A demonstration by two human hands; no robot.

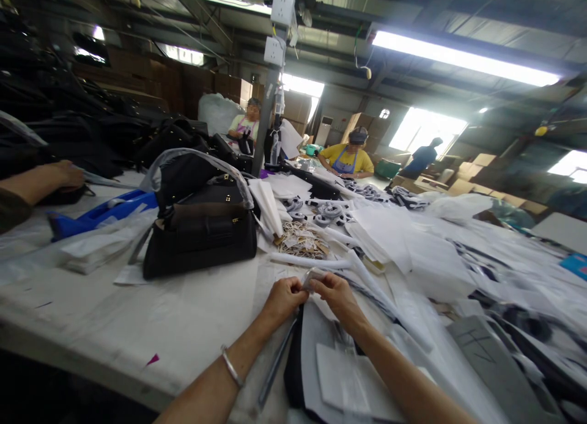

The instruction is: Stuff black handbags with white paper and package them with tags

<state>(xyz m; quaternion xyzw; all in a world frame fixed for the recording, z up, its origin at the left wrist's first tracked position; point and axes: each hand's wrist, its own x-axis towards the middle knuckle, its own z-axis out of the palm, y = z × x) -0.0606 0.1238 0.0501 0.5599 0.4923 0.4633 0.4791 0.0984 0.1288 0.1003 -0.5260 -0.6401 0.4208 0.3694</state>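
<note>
My left hand [285,299] and my right hand [337,294] are close together, fingers pinched on a small piece of clear plastic [312,278]. Whatever the plastic covers is too small to make out. Below them, between my forearms, lies a dark bag [295,369] with white sheets [342,378] and clear film on it. A thin dark strap [277,366] runs down by my left wrist. Just beyond my fingers are a white wrapped tube [312,261] and a heap of tags with pale strings [300,239].
A black handbag [202,241] with a plastic-wrapped handle stands at the left, near blue material [105,213]. Another person's hand [66,175] reaches in at far left. White sheets [413,247] and wrapped straps cover the right. A post [266,118] rises behind; people work farther back.
</note>
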